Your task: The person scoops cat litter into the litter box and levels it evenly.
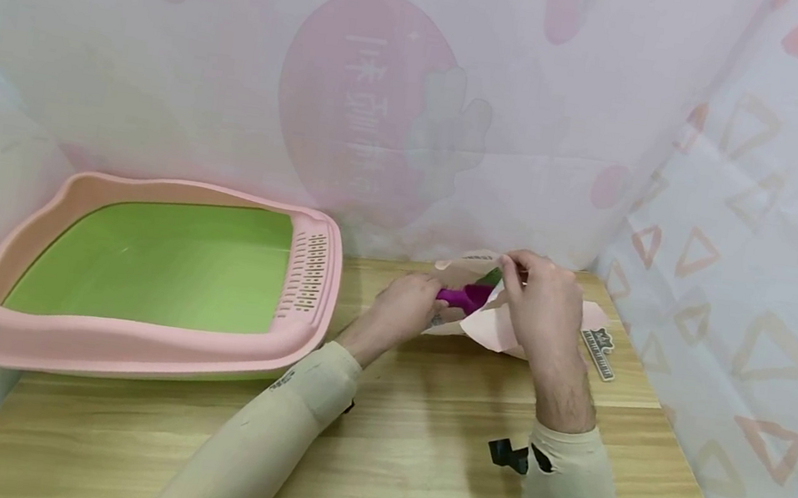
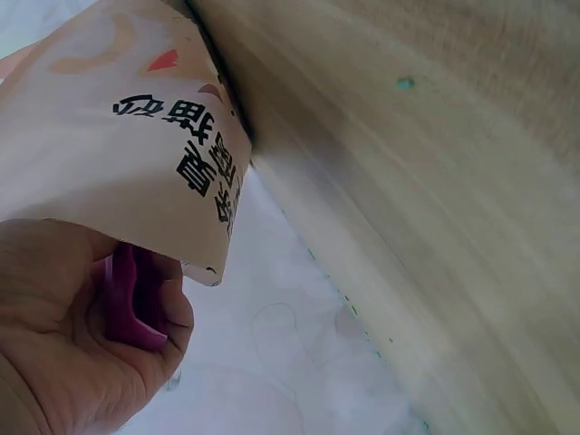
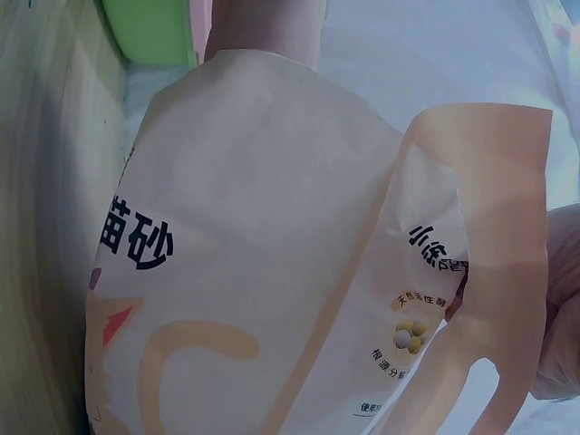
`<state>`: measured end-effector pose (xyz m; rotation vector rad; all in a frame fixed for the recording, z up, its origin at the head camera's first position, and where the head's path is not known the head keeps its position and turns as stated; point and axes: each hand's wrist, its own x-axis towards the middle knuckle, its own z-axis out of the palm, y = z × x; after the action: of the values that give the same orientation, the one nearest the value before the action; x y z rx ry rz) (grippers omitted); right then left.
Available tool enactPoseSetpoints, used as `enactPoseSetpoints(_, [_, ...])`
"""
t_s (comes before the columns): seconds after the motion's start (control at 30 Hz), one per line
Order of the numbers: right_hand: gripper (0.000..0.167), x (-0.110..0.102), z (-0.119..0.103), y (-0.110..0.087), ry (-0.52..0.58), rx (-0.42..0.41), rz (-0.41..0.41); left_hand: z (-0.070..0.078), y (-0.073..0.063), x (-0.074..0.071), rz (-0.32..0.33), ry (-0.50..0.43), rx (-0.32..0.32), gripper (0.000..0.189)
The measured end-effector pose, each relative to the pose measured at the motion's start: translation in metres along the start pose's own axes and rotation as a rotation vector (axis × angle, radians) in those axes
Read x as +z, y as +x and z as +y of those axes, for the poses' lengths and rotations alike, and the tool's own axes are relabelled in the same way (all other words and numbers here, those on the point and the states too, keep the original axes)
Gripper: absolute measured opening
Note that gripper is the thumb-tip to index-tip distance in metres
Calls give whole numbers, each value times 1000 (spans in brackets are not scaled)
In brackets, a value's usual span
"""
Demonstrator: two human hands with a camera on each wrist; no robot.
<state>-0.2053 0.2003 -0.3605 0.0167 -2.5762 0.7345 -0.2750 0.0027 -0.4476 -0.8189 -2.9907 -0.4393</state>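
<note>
A purple scoop (image 1: 470, 298) reaches into the mouth of a pale pink cat litter bag (image 1: 495, 326) lying on the table. My left hand (image 1: 403, 304) grips the scoop's handle, and in the left wrist view fingers wrap round the purple handle (image 2: 122, 313). At the bag's opening, my right hand (image 1: 543, 306) pinches the edge between thumb and fingers. Something green (image 1: 491, 277) shows inside the mouth, beside the scoop. From the right wrist, the printed bag (image 3: 245, 181) fills most of the view and covers the scoop.
To the left stands a pink-rimmed cat litter box (image 1: 152, 343) with a green inside and a slotted panel on its right side. A small grey cat-shaped tag (image 1: 599, 351) lies right of the bag. Patterned sheets (image 1: 567, 179) hang behind the wooden table (image 1: 408, 469).
</note>
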Motion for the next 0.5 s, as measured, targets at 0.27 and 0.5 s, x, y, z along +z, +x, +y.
enactPoseSetpoints(0.27, [26,-2,2,1,12,-2,12,-2,-11,-6,35,-82,-100,24])
enactPoseSetpoints(0.5, [28,-2,2,2,20,3,8,-7,-17,-10,68,-79,-138,20])
